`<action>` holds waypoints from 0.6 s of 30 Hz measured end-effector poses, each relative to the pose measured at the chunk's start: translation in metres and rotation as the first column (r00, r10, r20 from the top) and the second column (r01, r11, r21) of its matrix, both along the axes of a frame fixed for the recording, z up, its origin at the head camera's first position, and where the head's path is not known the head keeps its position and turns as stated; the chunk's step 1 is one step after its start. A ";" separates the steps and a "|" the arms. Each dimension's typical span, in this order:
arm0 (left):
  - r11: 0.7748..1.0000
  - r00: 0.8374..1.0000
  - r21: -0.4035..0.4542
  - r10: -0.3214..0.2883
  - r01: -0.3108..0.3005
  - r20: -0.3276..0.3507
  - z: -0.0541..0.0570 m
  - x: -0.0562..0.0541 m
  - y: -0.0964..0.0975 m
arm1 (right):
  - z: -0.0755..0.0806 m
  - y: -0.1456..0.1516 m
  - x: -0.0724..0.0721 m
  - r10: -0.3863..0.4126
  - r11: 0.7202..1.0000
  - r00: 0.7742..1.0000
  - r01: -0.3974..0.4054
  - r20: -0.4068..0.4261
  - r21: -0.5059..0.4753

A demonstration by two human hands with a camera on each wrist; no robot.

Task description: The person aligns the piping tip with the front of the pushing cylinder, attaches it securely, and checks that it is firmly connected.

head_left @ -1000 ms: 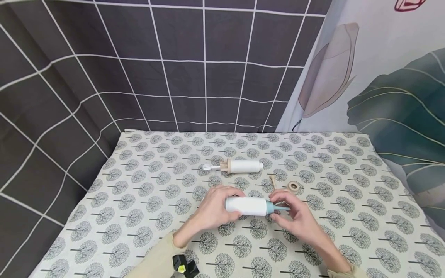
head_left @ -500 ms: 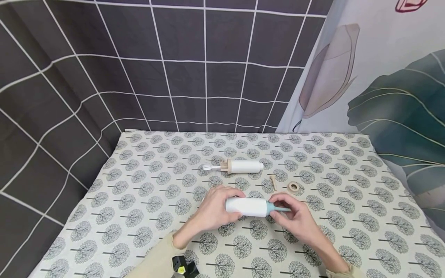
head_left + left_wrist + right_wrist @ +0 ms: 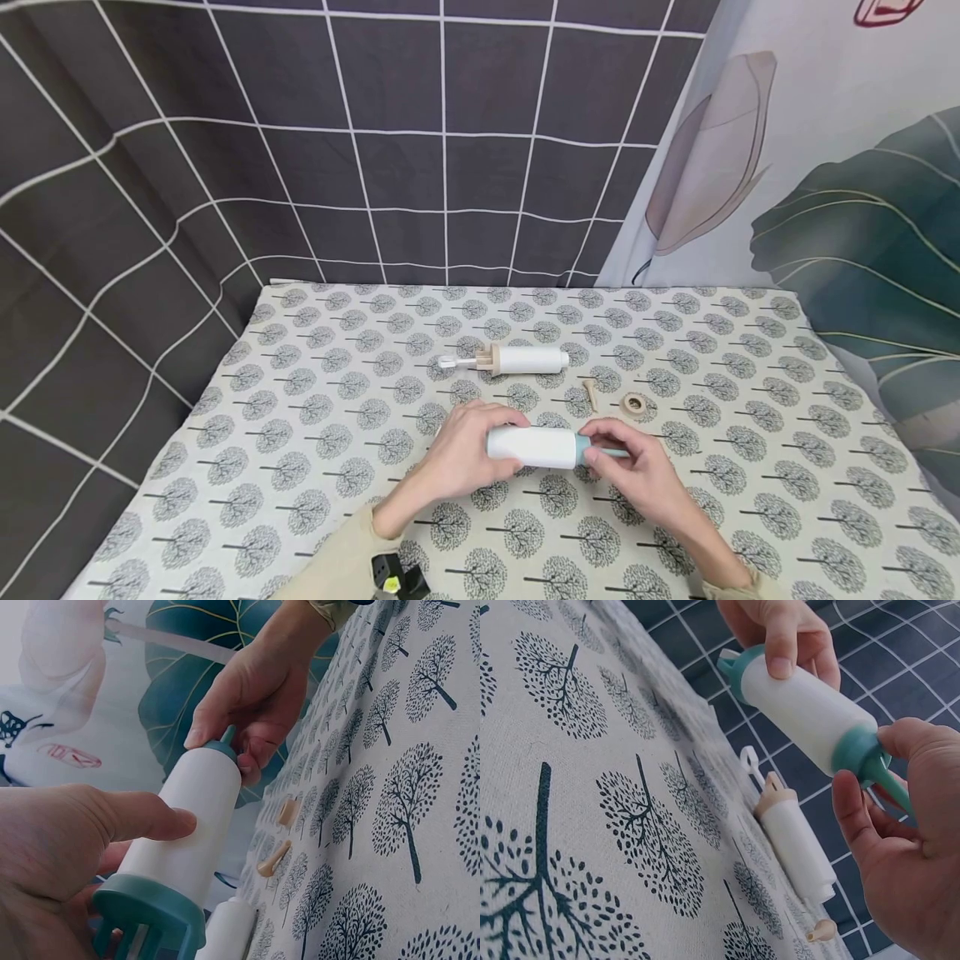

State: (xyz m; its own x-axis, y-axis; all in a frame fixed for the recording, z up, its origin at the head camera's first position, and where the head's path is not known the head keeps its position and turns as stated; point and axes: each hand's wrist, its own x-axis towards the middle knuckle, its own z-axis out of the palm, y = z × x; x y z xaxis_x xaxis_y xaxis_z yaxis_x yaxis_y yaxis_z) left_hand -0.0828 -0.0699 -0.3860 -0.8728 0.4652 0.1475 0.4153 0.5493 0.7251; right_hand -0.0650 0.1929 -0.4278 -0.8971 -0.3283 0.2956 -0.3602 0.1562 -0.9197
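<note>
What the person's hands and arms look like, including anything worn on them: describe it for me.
The left hand and right hand are ungloved, with no rings visible. The left sleeve and right sleeve are both pale beige and reach about to the wrist. A boxy black device with a yellow mark sits at the left cuff. No cables show.

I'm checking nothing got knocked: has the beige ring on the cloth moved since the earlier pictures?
No: in the head view, the beige ring keeps its place against the tree-print cloth.
</note>
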 end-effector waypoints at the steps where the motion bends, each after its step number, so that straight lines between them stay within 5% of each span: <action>1: 1.000 1.000 -0.001 0.000 0.000 0.000 0.000 0.000 0.000 | 0.000 0.000 0.000 0.000 1.000 1.000 0.000 0.006 -0.002; 10: 1.000 1.000 0.004 0.006 -0.006 0.006 0.000 0.000 0.000 | 0.002 -0.002 0.002 -0.037 0.999 0.998 0.037 0.055 0.002; 18: 1.000 1.000 0.013 0.004 -0.004 0.004 -0.001 -0.003 -0.001 | 0.003 0.000 0.000 0.014 0.999 0.995 -0.019 -0.101 -0.046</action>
State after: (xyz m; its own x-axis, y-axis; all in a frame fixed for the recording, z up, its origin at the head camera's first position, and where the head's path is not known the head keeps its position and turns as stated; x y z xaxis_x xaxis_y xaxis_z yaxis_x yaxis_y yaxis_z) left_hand -0.0858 -0.0710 -0.3865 -0.8754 0.4595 0.1499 0.4100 0.5419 0.7337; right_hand -0.0649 0.1928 -0.4249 -0.8566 -0.3267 0.3993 -0.4534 0.1073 -0.8848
